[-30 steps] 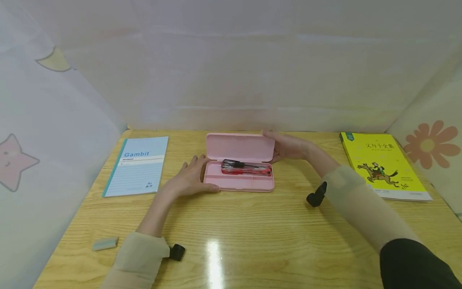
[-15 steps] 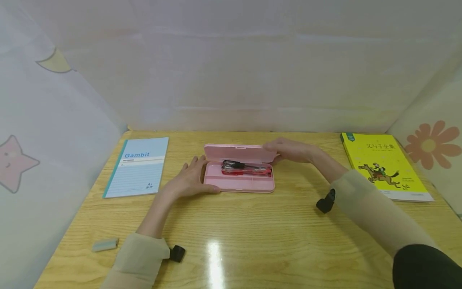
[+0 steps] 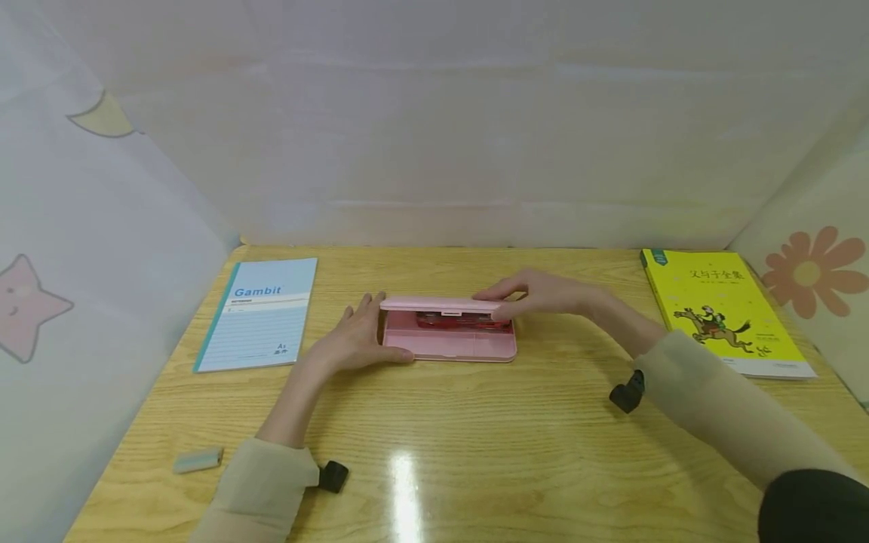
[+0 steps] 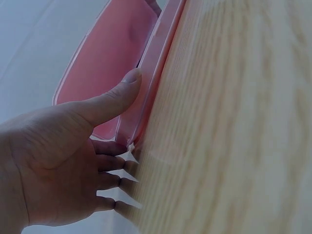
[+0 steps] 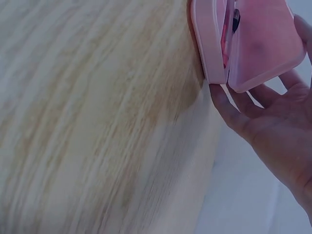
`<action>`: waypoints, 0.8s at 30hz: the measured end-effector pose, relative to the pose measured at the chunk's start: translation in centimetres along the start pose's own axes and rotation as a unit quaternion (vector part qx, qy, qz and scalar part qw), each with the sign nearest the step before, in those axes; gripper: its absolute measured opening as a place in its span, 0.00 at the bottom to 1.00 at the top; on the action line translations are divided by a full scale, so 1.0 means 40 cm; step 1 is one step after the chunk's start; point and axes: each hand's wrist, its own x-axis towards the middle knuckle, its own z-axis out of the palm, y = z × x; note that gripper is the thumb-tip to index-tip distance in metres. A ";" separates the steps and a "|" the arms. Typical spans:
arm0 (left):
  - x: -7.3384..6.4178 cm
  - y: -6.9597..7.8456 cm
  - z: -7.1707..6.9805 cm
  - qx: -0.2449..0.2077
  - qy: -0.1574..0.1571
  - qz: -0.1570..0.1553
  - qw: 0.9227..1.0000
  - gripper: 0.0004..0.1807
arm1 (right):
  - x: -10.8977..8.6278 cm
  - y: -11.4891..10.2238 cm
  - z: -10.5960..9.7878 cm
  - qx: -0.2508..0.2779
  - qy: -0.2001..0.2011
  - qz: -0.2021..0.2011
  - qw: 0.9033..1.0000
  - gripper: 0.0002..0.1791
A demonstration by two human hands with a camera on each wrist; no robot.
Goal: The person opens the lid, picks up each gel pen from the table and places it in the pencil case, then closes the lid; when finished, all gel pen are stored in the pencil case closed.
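Observation:
A pink pencil case (image 3: 448,345) lies on the wooden table, its lid (image 3: 434,304) tilted low over the tray. Red and dark pens (image 3: 455,322) lie in the rear compartment, partly covered by the lid. My left hand (image 3: 353,339) holds the case's left end, thumb along the front wall and fingers at the left side and back corner. In the left wrist view, that thumb (image 4: 112,100) presses the front wall. At the other end my right hand (image 3: 543,292) grips the lid's right side, thumb at its front edge and fingers behind it.
A light blue notebook (image 3: 258,313) lies at the left, and a yellow book (image 3: 723,309) at the right. A small grey-green block (image 3: 198,460) sits near the left forearm. White cloth (image 3: 434,136) hangs behind the table.
The lid has swung forward and down from nearly upright to low over the tray. My right hand has moved with it, its thumb now at the front edge. The left hand has stayed put.

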 end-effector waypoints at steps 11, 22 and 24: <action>0.000 -0.002 -0.001 -0.006 0.004 0.027 1.000 0.67 | -0.012 -0.014 0.049 -0.068 0.029 -0.023 0.997 0.38; -0.001 0.016 0.002 0.003 0.031 0.034 0.999 0.57 | -0.027 -0.028 0.087 -0.170 0.066 -0.046 0.982 0.44; -0.007 0.023 0.002 0.016 0.033 0.028 0.999 0.58 | -0.024 -0.026 0.094 -0.184 0.072 -0.052 0.979 0.45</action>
